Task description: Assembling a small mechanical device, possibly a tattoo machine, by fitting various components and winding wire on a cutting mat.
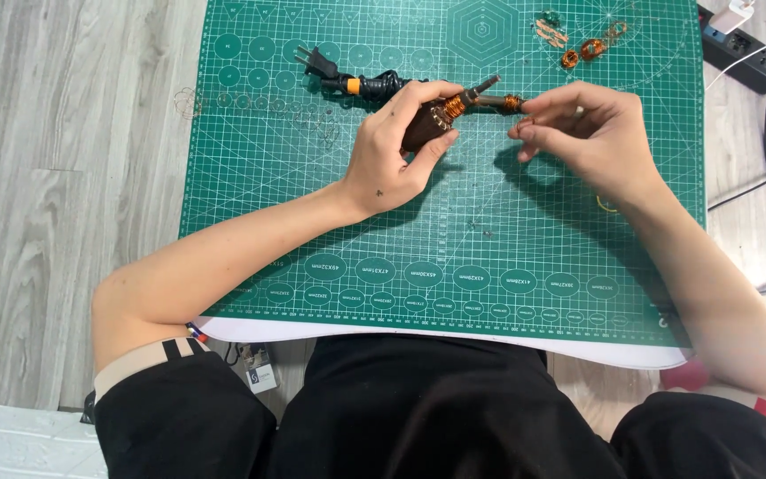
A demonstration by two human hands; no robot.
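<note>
Left grip (392, 146) first: I see it wrapped around the brown handle of a soldering iron (441, 113), thumb underneath, fingers curled over the top, a firm closed hold. I find the iron lying low over the green cutting mat (454, 231), near its far half, tip pointing right. Its black cord (374, 86) bunches up just behind the hand, with an orange band on it, and ends in a two-prong plug (316, 62) resting on the mat to the upper left. Copper wire is wound around the iron's barrel in two spots, one band by the handle, one nearer the tip.

Moving right, my right grip (578, 129) sits just beside the tip, fingertips pinched together on something very small; I cannot tell what it is, maybe the end of a fine wire. Thumb and forefinger meet, the rest fold in.

Further right and up, small copper coils (582, 49) lie on the mat's far corner, well apart from both hands. Off the mat, a black power strip (746, 49) with a white charger sits on the grey wooden floor (64, 177), cables trailing down the right edge.
</note>
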